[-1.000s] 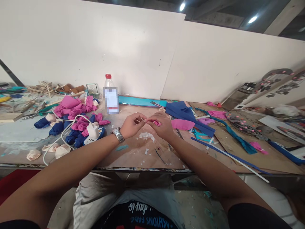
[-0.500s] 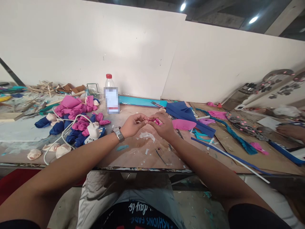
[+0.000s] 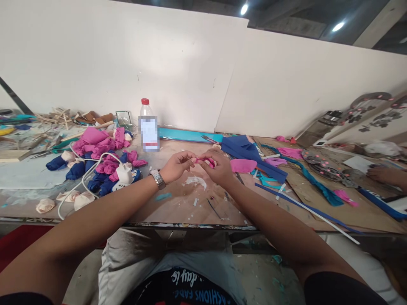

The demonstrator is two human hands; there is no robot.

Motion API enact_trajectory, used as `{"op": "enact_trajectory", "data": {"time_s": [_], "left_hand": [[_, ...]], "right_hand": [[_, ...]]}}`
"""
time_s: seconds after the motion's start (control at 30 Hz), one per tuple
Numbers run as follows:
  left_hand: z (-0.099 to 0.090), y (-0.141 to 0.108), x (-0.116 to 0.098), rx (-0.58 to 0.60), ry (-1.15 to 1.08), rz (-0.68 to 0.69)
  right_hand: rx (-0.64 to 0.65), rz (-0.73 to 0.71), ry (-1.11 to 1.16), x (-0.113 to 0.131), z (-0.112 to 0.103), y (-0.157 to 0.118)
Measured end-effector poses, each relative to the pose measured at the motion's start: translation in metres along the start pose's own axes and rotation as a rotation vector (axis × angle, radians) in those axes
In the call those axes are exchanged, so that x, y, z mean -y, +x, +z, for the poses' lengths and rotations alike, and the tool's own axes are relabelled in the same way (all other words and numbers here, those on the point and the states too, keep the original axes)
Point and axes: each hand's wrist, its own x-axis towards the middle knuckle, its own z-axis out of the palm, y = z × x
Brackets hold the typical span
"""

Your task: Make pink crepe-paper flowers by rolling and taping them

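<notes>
Between my two hands is a small piece of pink crepe paper (image 3: 210, 162), folded or rolled and mostly covered by the fingers. My left hand (image 3: 178, 166), with a metal watch at the wrist, pinches its left end between thumb and fingertips. Curled round the rest of it is my right hand (image 3: 219, 166), its thumb meeting the left fingertips. A longer pink strip (image 3: 243, 166) trails out to the right, behind the right wrist. Below the hands a whitish scrap (image 3: 196, 182) lies on the table (image 3: 178, 212).
Pink, blue and cream crepe-paper flowers (image 3: 95, 142) pile up at left, with a white cable and plug (image 3: 124, 173). A bottle (image 3: 146, 111) stands behind a phone (image 3: 149, 134). Blue strips (image 3: 244, 148) and a thin white stick (image 3: 318, 216) lie right. Another person's hand (image 3: 384, 174) shows far right.
Both hands stay in place, with slight finger movement on the pink paper. The pink strip's right end has drawn a little to the left. The other person's hand has shifted slightly.
</notes>
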Motion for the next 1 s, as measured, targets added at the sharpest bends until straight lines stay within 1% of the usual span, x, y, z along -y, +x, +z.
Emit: {"op": "enact_trajectory", "data": {"time_s": [0.2,0.3,0.37,0.53,0.7,0.9,1.0], "left_hand": [[-0.0021,0.0009,0.0070,-0.108,0.159,0.094],[-0.0016,0.0004,0.0097,-0.145,0.198,0.148],[-0.0011,-0.0001,0.0097,-0.148,0.214,0.185],[-0.0006,-0.0012,0.0060,-0.105,0.310,0.264],[-0.0001,-0.0019,0.0072,-0.103,0.301,0.264],[0.0005,-0.0026,0.0084,-0.138,0.354,0.225],[0.0005,-0.0020,0.0078,-0.147,0.323,0.195]], "right_hand": [[-0.001,0.033,-0.030,-0.0038,0.0006,-0.0004],[0.002,0.035,-0.036,-0.0045,0.0004,0.0000],[-0.001,0.038,-0.031,-0.0037,0.0003,0.0004],[-0.014,0.077,0.008,-0.0004,0.0015,0.0006],[-0.026,0.107,0.027,-0.0003,0.0033,-0.0004],[-0.008,0.094,-0.007,-0.0012,0.0041,-0.0007],[0.005,0.081,-0.022,-0.0020,0.0037,-0.0012]]}}
